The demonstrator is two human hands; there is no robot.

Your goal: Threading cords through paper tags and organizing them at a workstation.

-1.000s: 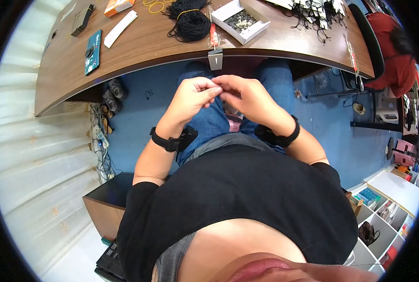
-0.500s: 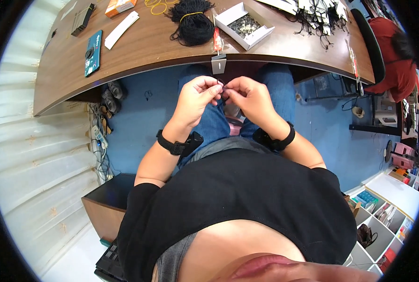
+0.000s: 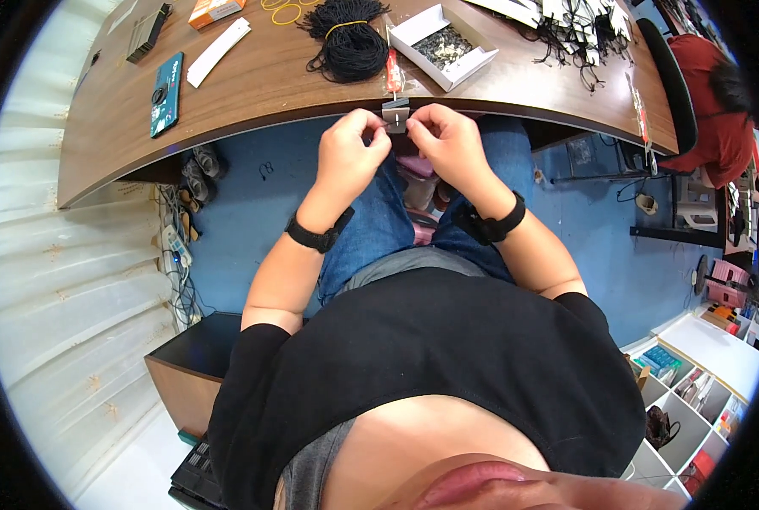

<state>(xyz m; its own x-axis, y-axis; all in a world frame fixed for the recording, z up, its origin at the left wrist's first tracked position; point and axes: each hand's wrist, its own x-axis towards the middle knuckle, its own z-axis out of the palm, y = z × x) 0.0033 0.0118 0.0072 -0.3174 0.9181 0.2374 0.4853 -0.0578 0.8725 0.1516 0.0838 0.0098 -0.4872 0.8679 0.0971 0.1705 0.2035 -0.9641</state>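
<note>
Both of my hands are pinched at the desk's front edge, one on each side of a small metal bracket (image 3: pixel 395 117) fixed there. My left hand (image 3: pixel 351 149) closes thumb and forefinger just left of it. My right hand (image 3: pixel 447 144) pinches the same way on its right. Between them runs a thin black cord (image 3: pixel 389 126), mostly hidden by the fingertips and barely visible against the bracket. Beyond the bracket lie a thick bundle of black cords (image 3: pixel 351 42) tied with a yellow band, and a white open box (image 3: pixel 444 47) of small dark and pale pieces.
On the brown desk (image 3: pixel 252 89) lie a teal phone-like case (image 3: pixel 167 93), white strips (image 3: pixel 218 53), an orange box (image 3: pixel 215 12), yellow rubber bands (image 3: pixel 284 12) and white tags with black cords (image 3: pixel 575 30). A person in red (image 3: pixel 709 106) sits at the right.
Both hands have moved forward from above my lap to the bracket at the desk edge. They have drawn slightly apart, and the small dark loop seen between the fingers no longer shows.
</note>
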